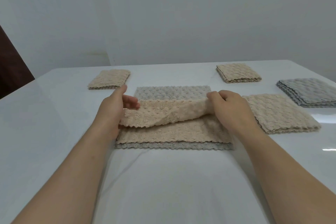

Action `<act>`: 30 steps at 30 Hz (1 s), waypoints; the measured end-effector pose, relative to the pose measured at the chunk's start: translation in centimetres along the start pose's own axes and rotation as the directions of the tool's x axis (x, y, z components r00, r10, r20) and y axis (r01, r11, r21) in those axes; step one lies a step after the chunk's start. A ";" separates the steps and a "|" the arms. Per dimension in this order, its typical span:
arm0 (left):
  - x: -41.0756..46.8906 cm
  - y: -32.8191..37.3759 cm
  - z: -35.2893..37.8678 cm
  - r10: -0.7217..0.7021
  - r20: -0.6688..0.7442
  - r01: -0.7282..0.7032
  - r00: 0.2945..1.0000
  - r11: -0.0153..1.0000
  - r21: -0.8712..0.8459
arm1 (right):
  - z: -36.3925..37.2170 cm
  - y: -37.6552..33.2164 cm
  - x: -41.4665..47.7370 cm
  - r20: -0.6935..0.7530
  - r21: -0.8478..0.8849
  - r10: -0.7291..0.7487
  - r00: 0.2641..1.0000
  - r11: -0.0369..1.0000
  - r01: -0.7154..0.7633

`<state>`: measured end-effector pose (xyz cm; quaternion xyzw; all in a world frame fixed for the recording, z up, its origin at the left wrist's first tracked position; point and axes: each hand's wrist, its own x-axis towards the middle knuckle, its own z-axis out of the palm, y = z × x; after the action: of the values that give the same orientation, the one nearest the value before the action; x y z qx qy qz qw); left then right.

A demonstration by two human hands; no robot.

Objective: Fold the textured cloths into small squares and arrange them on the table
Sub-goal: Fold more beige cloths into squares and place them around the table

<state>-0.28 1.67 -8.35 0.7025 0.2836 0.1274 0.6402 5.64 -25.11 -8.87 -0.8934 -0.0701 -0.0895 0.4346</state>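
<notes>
A beige textured cloth point(172, 129) lies in front of me on top of a grey cloth point(172, 92) whose far part and near edge show. My left hand point(116, 107) pinches the beige cloth's far left corner, and my right hand point(231, 105) grips its far right corner. Both corners are lifted, and the raised flap sags toward me over the lower half. A folded beige square point(109, 79) lies at the far left. Another folded beige square point(238, 72) lies at the far right.
A stack of unfolded beige cloths point(280, 114) sits just right of my right hand, with a stack of grey cloths point(309, 91) beyond it near the right edge. The white table point(54, 114) meets a pale wall behind. A dark brown object point(11, 63) stands at the far left.
</notes>
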 end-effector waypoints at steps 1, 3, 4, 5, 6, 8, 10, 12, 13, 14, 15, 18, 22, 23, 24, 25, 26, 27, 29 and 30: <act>-0.1 0.0 -0.1 0.010 0.008 -0.010 1.000 0.999 0.041 | 0.0 -0.1 0.0 0.000 0.009 0.012 1.000 1.000 -0.012; -0.4 -0.1 -0.2 0.053 0.038 -0.058 0.998 0.989 0.140 | 0.1 -0.1 0.1 0.005 0.020 0.050 0.999 0.999 -0.050; -0.4 -0.3 -0.2 0.075 0.062 -0.085 0.995 0.978 0.188 | 0.2 0.0 0.2 0.012 0.020 0.066 0.998 0.998 -0.066; -0.4 -0.4 -0.2 0.083 0.086 -0.100 0.993 0.971 0.217 | 0.2 0.2 0.2 0.026 0.005 0.072 0.997 0.997 -0.072; -0.5 -0.5 -0.3 0.079 0.104 -0.101 0.991 0.970 0.221 | 0.2 0.3 0.3 0.039 -0.021 0.072 0.997 0.997 -0.071; -0.7 -0.2 -0.5 0.055 0.130 -0.081 0.990 0.976 0.202 | 0.3 0.5 0.3 0.056 -0.065 0.069 0.996 0.996 -0.066; -0.8 0.0 -0.9 0.030 0.170 -0.062 0.985 0.981 0.185 | 0.3 0.6 0.3 0.055 -0.077 0.069 0.996 0.995 -0.064; -0.9 0.2 -1.3 0.020 0.213 -0.065 0.977 0.977 0.204 | 0.3 0.5 0.2 0.053 -0.098 0.057 0.997 0.994 -0.052; -0.9 0.2 -1.4 0.018 0.231 -0.069 0.973 0.974 0.218 | 0.3 0.5 0.2 0.058 -0.125 0.046 0.997 0.991 -0.039; -1.0 0.2 -1.5 0.015 0.248 -0.075 0.969 0.969 0.236 | 0.4 0.5 0.2 0.065 -0.164 0.033 0.997 0.986 -0.022; -1.0 0.2 -1.5 0.009 0.264 -0.080 0.965 0.963 0.258 | 0.4 0.5 0.1 0.074 -0.207 0.023 0.997 0.978 -0.007; -1.3 0.2 -1.5 -0.004 0.307 -0.094 0.952 0.948 0.304 | 0.3 0.5 0.0 0.095 -0.294 0.005 0.995 0.956 0.023; -1.4 0.1 -1.4 -0.004 0.332 -0.107 0.943 0.943 0.316 | 0.3 0.4 0.0 0.122 -0.341 0.000 0.993 0.939 0.042; -1.5 0.1 -1.4 -0.004 0.337 -0.108 0.942 0.944 0.313 | 0.3 0.4 0.0 0.127 -0.353 -0.001 0.992 0.935 0.046; -1.4 0.0 -1.3 -0.004 0.337 -0.106 0.942 0.945 0.308 | 0.4 0.5 0.0 0.133 -0.362 -0.002 0.991 0.931 0.050; -1.4 0.0 -1.3 -0.004 0.333 -0.105 0.943 0.946 0.308 | 0.4 0.5 0.1 0.138 -0.369 -0.001 0.990 0.928 0.053; -1.4 -0.1 -1.2 -0.007 0.331 -0.102 0.944 0.945 0.310 | 0.5 0.6 0.1 0.143 -0.374 0.002 0.990 0.926 0.053; -1.4 -0.1 -1.2 -0.010 0.329 -0.099 0.944 0.945 0.313 | 0.5 0.7 0.1 0.149 -0.380 0.005 0.989 0.924 0.053; -1.4 -0.1 -1.1 -0.010 0.324 -0.100 0.946 0.942 0.322 | 0.6 0.8 0.1 0.154 -0.391 0.003 0.988 0.918 0.058; -1.3 -0.2 -1.1 -0.003 0.318 -0.108 0.948 0.937 0.331 | 0.6 0.9 0.1 0.154 -0.396 -0.001 0.988 0.916 0.063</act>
<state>-2.01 1.88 -8.12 0.8222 0.1769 -0.0201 0.5406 6.03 -25.14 -9.88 -0.9663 -0.0977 -0.0414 0.2347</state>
